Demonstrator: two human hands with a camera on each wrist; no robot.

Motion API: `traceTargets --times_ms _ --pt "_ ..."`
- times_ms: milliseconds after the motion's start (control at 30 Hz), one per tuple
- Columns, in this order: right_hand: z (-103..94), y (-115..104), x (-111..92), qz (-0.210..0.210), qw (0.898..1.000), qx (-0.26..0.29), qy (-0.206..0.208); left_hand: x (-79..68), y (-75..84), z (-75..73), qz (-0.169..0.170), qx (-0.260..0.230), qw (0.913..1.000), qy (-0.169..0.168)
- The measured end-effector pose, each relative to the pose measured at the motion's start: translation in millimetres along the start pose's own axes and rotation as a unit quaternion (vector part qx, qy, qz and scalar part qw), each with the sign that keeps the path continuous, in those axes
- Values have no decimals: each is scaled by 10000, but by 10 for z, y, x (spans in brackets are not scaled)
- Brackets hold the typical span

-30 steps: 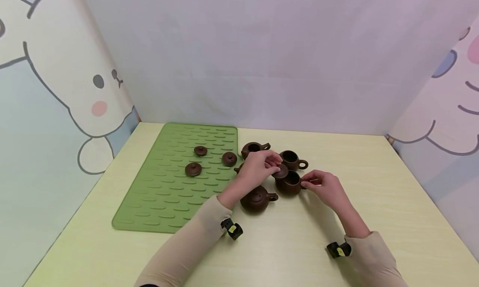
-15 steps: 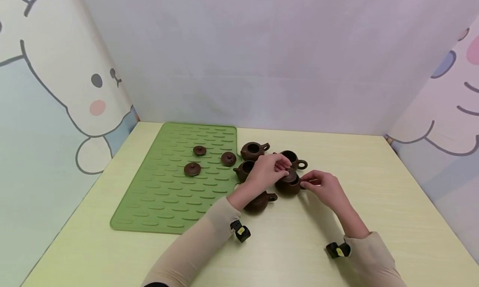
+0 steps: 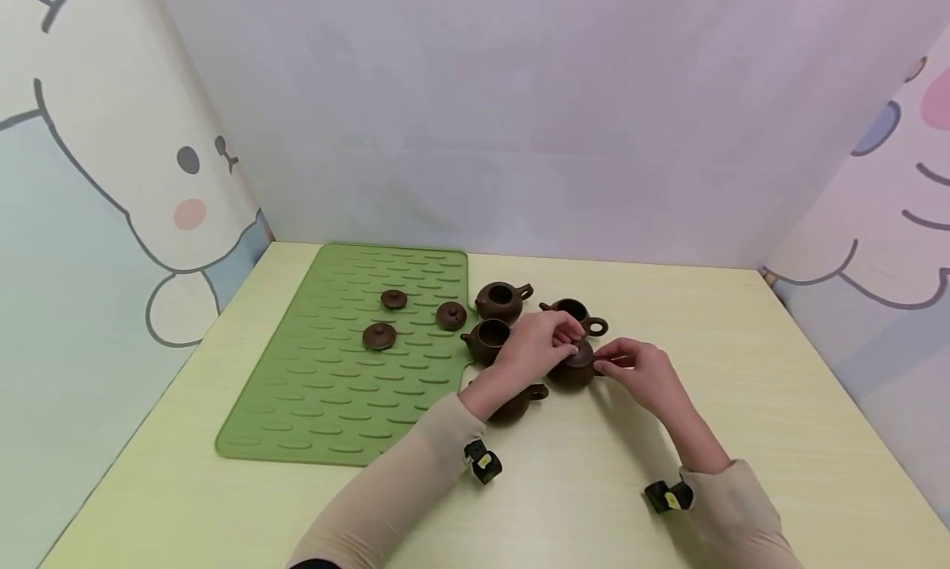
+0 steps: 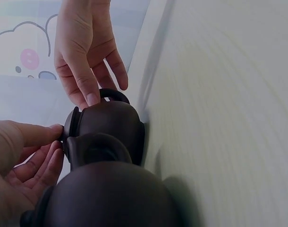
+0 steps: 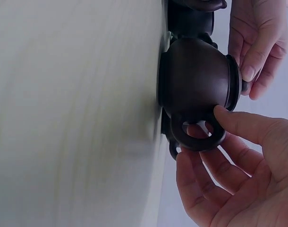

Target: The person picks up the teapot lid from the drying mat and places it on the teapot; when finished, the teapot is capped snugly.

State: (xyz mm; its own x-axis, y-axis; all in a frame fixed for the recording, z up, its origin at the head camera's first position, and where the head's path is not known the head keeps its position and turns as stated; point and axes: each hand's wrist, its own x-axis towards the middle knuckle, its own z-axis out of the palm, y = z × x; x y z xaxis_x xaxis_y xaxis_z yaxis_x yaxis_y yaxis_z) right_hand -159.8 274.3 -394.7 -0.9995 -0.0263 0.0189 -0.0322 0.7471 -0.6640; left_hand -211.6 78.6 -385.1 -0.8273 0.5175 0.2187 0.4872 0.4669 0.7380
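Left hand (image 3: 536,345) in a pinch on the lid knob (image 5: 245,86), right hand (image 3: 641,373) likewise on the teapot handle (image 5: 197,144)

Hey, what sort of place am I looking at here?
Probably a staged tabletop booth: a pale table stands between cartoon-printed side panels, with a plain backdrop behind it.

Left hand (image 3: 538,348) and right hand (image 3: 640,371) bare. Left sleeve (image 3: 401,488) and right sleeve (image 3: 738,513) plain beige, long, lightly creased. Left wrist camera (image 3: 485,463) and right wrist camera (image 3: 668,496) small, black, yellow-marked; dark curved patch (image 3: 315,564) at left sleeve's lower end, cropped.
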Motion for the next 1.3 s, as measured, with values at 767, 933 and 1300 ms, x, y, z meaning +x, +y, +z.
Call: traceTargets --times_ms 767,933,1300 --pt "-83 -28 32 -254 9994 55 220 -75 -30 -170 -11 -8 9999 -109" --pt "-114 -77 60 -274 9993 67 238 -86 -39 -249 19 -63 10000 -63" --pt "-178 -233 142 -355 9989 53 290 -114 -121 -434 -29 -139 9997 200"
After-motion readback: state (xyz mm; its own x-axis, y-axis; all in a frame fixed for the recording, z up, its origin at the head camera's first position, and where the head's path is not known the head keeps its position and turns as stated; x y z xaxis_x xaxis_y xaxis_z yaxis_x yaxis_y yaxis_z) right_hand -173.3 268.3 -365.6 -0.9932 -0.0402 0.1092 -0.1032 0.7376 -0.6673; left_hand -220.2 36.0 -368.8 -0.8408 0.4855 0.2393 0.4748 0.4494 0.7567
